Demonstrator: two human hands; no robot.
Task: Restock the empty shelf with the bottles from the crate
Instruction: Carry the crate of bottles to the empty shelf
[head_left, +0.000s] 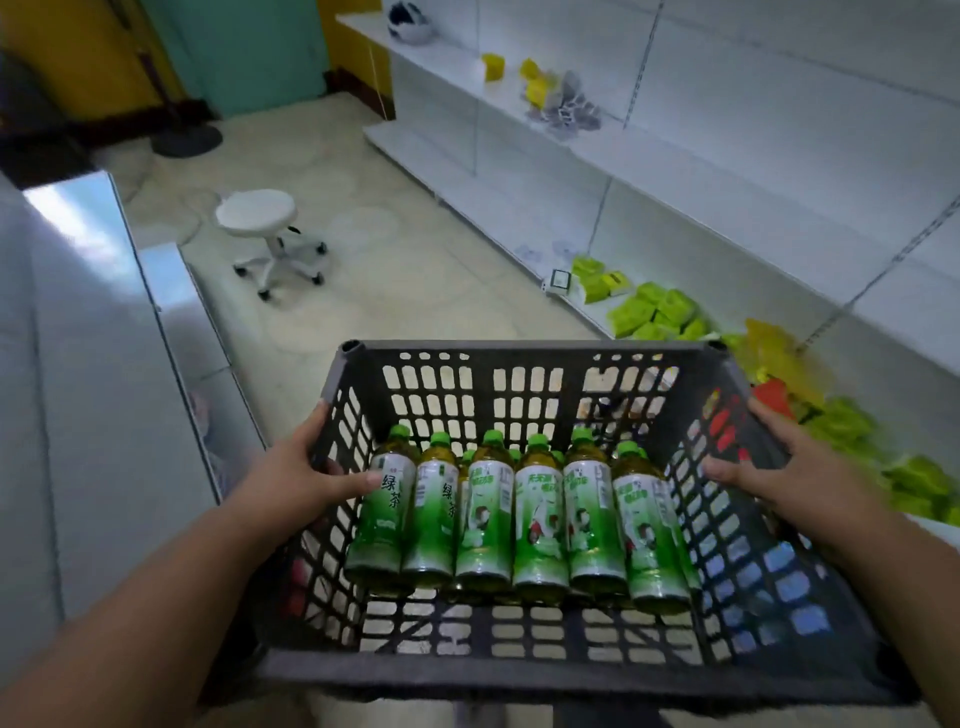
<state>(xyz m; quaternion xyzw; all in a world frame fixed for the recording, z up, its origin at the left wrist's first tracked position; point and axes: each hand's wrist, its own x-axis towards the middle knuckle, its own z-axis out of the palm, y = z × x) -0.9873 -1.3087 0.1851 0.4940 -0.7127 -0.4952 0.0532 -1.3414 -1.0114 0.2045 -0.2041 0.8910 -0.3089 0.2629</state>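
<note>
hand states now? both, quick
Left hand: grips the left wall of the dark slatted plastic crate.
Right hand: grips the crate's right wall.

Dim, cool indoor light with a blue-green cast, and bright glare on the metal cabinet (78, 228) at left. Wide-angle distortion bends the white shelving (727, 171) and floor toward the edges. Motion blur softens the packets (841, 415) at right; the bottle labels (488, 514) stay fairly sharp.

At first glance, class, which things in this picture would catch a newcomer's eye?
The dark slatted crate fills the lower middle, gripped at its sides by the left hand and the right hand. Inside stands a row of green-capped tea bottles. A white stool stands on the floor beyond.
</note>
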